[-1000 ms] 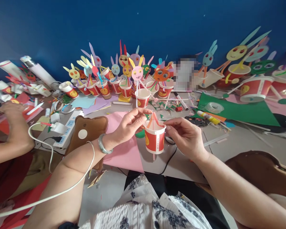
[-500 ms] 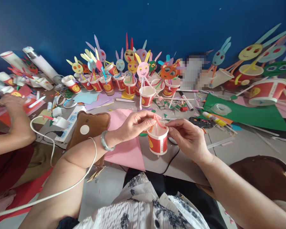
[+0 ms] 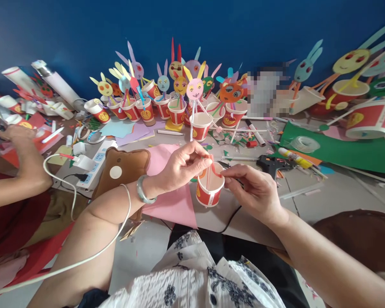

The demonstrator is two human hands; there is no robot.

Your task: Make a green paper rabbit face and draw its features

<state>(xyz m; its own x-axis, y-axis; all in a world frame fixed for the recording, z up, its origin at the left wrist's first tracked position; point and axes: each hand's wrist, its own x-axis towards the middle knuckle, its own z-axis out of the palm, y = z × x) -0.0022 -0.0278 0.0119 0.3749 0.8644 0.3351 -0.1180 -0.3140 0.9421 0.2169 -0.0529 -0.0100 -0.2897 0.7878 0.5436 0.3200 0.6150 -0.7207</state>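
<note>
Left hand: ours (image 3: 188, 164), at the centre of the frame, has thumb and forefinger closed in a pinch at the peak of an orange-red strip (image 3: 216, 172), just above the cup's mouth; the other fingers are loosely curled.
Right hand: ours (image 3: 256, 192), right of centre, has thumb and forefinger brought nearly together at the cup's right rim, where the strip's end meets it; we cannot tell whether they grip strip, rim or both.
Strip at the rim: we judge that the step in hand is setting this end of the strip against the right side of the cup.
Next pinch: it seems to call for the right fingertips to press the end against the wall, while the left steadies the peak so that the strip does not twist.
Paper cup: red and white (image 3: 208, 196), it sits between our hands, below the left fingertips and just left of the right ones, mouth upward and tipped slightly towards us; we cannot tell whether its base touches the table (image 3: 250, 220).
Pale straw: a thin upright piece (image 3: 208, 180) shows inside the cup, below the peak.
Nearby: a pink sheet (image 3: 167, 207) lies left of the cup, a black glue gun (image 3: 269, 164) beyond our right hand, and a pink-faced cup figure (image 3: 195, 90) at upper centre.
</note>
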